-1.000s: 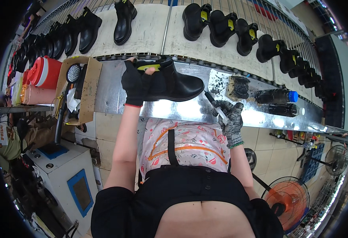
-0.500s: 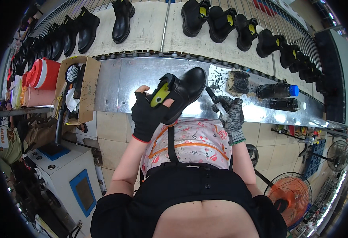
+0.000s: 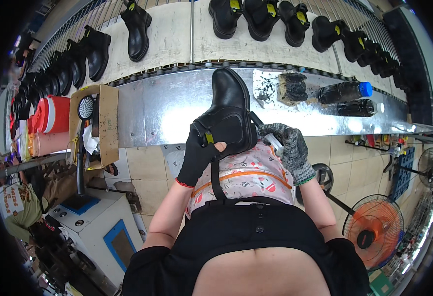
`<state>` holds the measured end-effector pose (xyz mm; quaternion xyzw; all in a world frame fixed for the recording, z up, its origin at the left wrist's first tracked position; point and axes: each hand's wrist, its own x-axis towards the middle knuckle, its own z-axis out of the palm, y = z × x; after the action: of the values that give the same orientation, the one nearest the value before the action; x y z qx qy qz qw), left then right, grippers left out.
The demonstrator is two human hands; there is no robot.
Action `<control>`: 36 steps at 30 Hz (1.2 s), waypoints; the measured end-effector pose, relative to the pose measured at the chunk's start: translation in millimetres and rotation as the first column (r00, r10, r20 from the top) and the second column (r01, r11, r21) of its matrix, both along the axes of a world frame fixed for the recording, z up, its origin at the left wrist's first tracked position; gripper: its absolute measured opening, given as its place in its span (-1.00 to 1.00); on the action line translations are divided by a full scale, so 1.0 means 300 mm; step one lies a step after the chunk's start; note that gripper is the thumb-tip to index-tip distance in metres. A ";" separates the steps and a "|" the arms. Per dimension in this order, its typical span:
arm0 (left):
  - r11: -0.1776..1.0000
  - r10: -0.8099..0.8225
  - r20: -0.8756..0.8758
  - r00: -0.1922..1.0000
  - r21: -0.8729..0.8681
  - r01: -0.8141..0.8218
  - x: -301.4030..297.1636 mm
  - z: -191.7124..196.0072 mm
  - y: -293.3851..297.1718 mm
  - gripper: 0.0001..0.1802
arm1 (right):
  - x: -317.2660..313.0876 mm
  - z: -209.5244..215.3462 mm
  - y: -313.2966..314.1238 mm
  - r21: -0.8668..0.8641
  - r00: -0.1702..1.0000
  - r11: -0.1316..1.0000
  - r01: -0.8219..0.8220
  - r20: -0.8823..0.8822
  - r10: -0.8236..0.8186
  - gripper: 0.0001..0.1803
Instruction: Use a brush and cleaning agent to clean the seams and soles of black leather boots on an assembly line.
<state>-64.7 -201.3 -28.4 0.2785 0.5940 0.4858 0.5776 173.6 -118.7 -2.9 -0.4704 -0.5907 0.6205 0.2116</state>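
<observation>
- I see my left hand (image 3: 198, 157), in a black glove, with fingers closed around the heel of a black leather ankle boot (image 3: 228, 114), held toe-up over the near edge of the steel tabletop (image 3: 167, 106).
- My right hand (image 3: 288, 148), in a grey knit glove, has its fingers gripping a slim black-handled tool (image 3: 264, 132) just beside the boot.

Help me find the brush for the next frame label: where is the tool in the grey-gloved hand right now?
In the head view, the tool is right of centre, gripped by the right hand just beside the black boot that the left hand holds.
</observation>
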 end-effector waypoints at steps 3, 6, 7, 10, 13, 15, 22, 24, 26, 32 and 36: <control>1.000 0.022 0.078 0.997 0.000 -0.023 0.013 0.006 -0.002 -0.29 | 0.009 0.018 -0.014 0.075 0.993 0.995 -0.070 0.101 0.062 -0.41; 1.000 0.023 0.072 0.997 0.016 -0.024 0.021 0.005 0.001 -0.30 | 0.028 0.029 -0.019 0.178 0.964 0.967 -0.184 0.227 0.141 -0.52; 1.000 0.021 0.070 0.997 0.015 -0.022 0.024 0.004 0.000 -0.30 | 0.035 0.024 -0.022 0.178 0.964 0.967 -0.182 0.225 0.140 -0.52; 1.000 0.029 0.079 0.996 -0.007 -0.028 0.034 0.008 0.000 -0.31 | 0.059 0.020 -0.036 0.236 0.949 0.951 -0.200 0.287 0.129 -0.62; 0.999 0.025 0.108 0.994 -0.046 -0.020 0.050 0.024 0.012 -0.35 | 0.081 0.076 -0.041 0.193 0.950 0.958 -0.212 0.270 0.156 -0.66; 0.992 0.123 0.176 0.977 -0.011 -0.122 0.069 0.034 0.024 -0.43 | 0.087 0.129 -0.036 0.213 0.934 0.942 -0.261 0.303 0.191 -0.66; 0.974 0.203 0.448 0.871 -0.184 -0.132 0.075 0.101 0.067 -0.52 | 0.126 0.192 -0.090 0.218 0.971 0.959 -0.180 0.196 0.138 -0.55; 0.979 0.202 0.482 0.852 -0.112 -0.169 0.087 0.116 0.083 -0.66 | 0.127 0.194 -0.099 0.336 0.982 0.928 -0.158 0.153 0.111 -0.36; 0.978 0.207 0.504 0.839 -0.119 -0.171 0.085 0.109 0.092 -0.66 | 0.126 0.189 -0.108 0.351 0.981 0.923 -0.160 0.161 0.109 -0.26; 0.983 0.182 0.623 0.761 -0.138 -0.123 0.055 0.124 0.114 -0.64 | 0.123 0.181 -0.112 0.368 0.985 0.917 -0.153 0.133 0.111 -0.33; 0.945 0.327 0.593 0.735 -0.197 -0.262 0.062 0.162 0.127 -0.65 | 0.133 0.171 -0.111 0.362 0.997 0.932 -0.007 -0.075 0.036 -0.53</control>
<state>-46.2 -163.2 20.2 -0.0230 0.4318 0.6048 0.6688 213.5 -152.0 48.2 -0.3919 -0.6908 0.5220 0.3111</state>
